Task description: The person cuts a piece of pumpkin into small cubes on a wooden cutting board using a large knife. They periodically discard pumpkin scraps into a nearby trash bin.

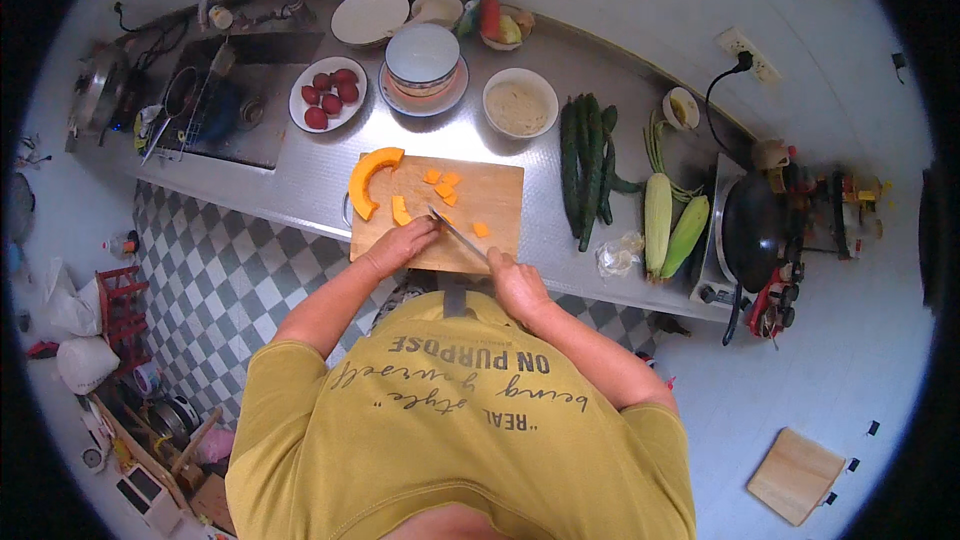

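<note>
My right hand [517, 285] grips the handle of a kitchen knife [463, 237], its blade slanting up and left over the wooden cutting board [499, 191]. Close against the blade, the bent fingers of my left hand [405, 244] press on a piece of pumpkin [447, 220], which they mostly cover. Just beyond my left hand lies a short pumpkin strip [400, 210]. A curved pumpkin slice [365, 181] rests at the board's left edge. Several cut pumpkin chunks [448, 180] are grouped near the middle, and one chunk [481, 229] sits apart, right of the blade.
Behind the board stand a plate of red round produce [331, 98], stacked bowls [422, 56] and a bowl of pale contents [517, 105]. Cucumbers [587, 165], a luffa-like gourd [658, 217] and a wok [752, 232] are rightward. The sink [300, 52] is left.
</note>
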The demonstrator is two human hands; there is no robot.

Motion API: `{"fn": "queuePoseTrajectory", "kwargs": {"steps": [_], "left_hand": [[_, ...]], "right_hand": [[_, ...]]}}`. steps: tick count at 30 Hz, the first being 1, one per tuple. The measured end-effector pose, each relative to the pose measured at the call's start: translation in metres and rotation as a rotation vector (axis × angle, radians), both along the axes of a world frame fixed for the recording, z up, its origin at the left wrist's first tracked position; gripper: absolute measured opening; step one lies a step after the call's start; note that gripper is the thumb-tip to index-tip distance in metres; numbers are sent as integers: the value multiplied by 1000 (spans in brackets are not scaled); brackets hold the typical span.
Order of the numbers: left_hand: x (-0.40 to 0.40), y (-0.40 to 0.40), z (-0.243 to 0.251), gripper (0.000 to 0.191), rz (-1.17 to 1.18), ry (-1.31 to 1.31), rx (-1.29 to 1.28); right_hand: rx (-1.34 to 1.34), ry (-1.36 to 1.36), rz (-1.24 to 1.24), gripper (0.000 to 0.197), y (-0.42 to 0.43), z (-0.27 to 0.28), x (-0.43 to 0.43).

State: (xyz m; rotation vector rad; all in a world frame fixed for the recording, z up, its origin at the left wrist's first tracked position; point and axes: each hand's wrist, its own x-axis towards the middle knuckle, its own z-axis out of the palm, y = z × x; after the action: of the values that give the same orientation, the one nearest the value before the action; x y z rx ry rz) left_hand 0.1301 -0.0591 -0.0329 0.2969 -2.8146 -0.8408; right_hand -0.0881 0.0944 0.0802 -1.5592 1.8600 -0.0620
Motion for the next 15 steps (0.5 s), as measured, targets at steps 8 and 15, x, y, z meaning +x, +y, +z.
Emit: {"fn": "queuePoseTrajectory", "kwargs": {"steps": [8,15], "left_hand": [[-2,-2,-1,39,-14,16,-65],[0,-2,7,40,-19,19,-71]], "right_hand": [[-107,-2,-6,23,2,-48,9],[-19,-50,-45,19,-5,-35,-3]]}}
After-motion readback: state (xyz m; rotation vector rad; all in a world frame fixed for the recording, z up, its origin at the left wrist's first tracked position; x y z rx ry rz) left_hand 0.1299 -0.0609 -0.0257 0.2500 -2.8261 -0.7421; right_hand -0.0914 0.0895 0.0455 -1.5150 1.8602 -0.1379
